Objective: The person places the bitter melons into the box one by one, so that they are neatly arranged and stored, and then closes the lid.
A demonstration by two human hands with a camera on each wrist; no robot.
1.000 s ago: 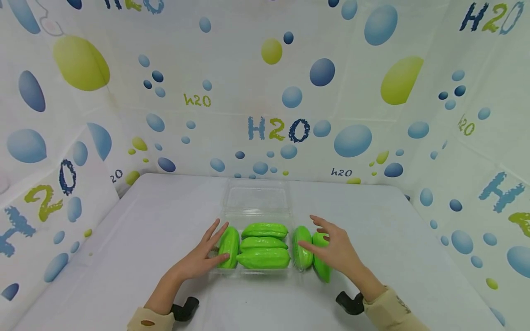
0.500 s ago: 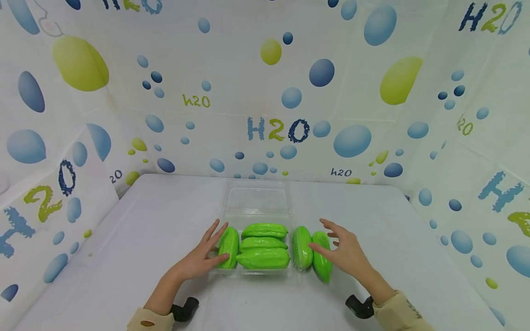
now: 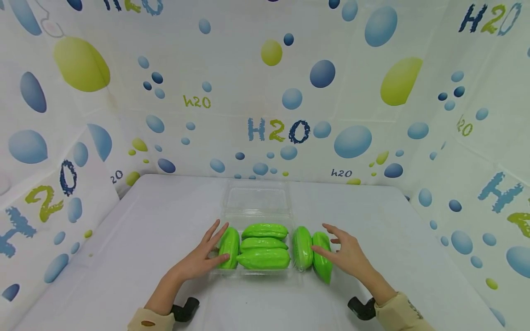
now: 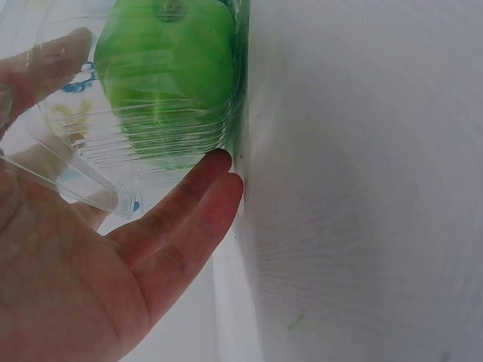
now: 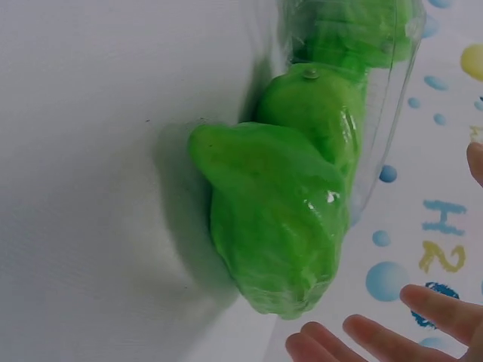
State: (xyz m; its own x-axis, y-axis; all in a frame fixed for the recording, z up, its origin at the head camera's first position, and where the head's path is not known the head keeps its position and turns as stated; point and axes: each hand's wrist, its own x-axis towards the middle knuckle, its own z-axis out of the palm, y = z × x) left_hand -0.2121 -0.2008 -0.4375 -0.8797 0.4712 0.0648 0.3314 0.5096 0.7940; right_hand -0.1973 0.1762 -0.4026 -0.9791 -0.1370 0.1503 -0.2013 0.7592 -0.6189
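Observation:
Several elongated, glossy green fruits (image 3: pixel 263 259) lie in a clear plastic box (image 3: pixel 269 272), its transparent lid (image 3: pixel 257 200) folded back behind. My left hand (image 3: pixel 198 259) is at the box's left end with fingers extended, thumb over the front of the upright left fruit (image 3: pixel 229 248). In the left wrist view, fingertips (image 4: pixel 219 185) touch the box's lower wall. At the right end stands another fruit (image 3: pixel 303 248); whether the wall encloses it I cannot tell. Beside it, an outer fruit (image 3: pixel 322 256) lies on the table. My right hand (image 3: pixel 345 253) hovers just right of it, fingers spread, holding nothing.
A white-covered table (image 3: pixel 165 207) spreads around the box. Behind and at the sides hangs a white curtain (image 3: pixel 232 59) with blue and yellow-green bubbles. Dark wrist mounts (image 3: pixel 185 309) sit below both hands, under beige cuffs.
My right hand has drawn back to the right, away from the two right-hand fruits, uncovering the outer one. My left hand, the box and the fruits have stayed in place.

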